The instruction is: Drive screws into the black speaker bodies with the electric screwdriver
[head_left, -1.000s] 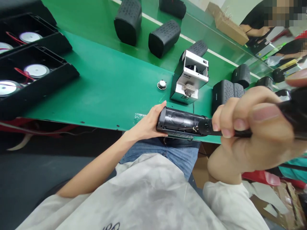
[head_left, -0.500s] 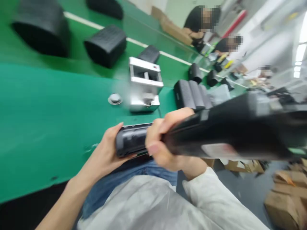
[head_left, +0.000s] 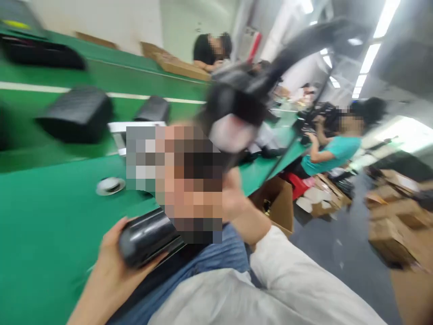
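My left hand (head_left: pixel 110 257) is wrapped around the rounded end of a glossy black cylinder-like housing (head_left: pixel 149 234), held tilted over my lap at the table's front edge. The housing's other end runs behind a pixelated patch. My right hand (head_left: pixel 233 198) is partly covered by that patch, with only its side and wrist plain. From it rises a bulky black tool (head_left: pixel 233 99) with a white and red label, blurred, a curved dark part reaching to the upper right. I cannot make out its exact kind. A small white round piece (head_left: pixel 110 185) lies on the green table (head_left: pixel 50 216) ahead of my left hand.
A metal fixture (head_left: pixel 118 135) is partly hidden behind the patch. Textured black housings (head_left: pixel 77 113) stand on the green belt beyond. An open cardboard box (head_left: pixel 280 203) is at my right, more cartons (head_left: pixel 392 239) on the floor. A person in a teal shirt (head_left: pixel 334 153) works farther along.
The view has swung right. The black tool has gone from lying across to the right to standing raised with its curved part up. My left hand still grips the housing, now more tilted.
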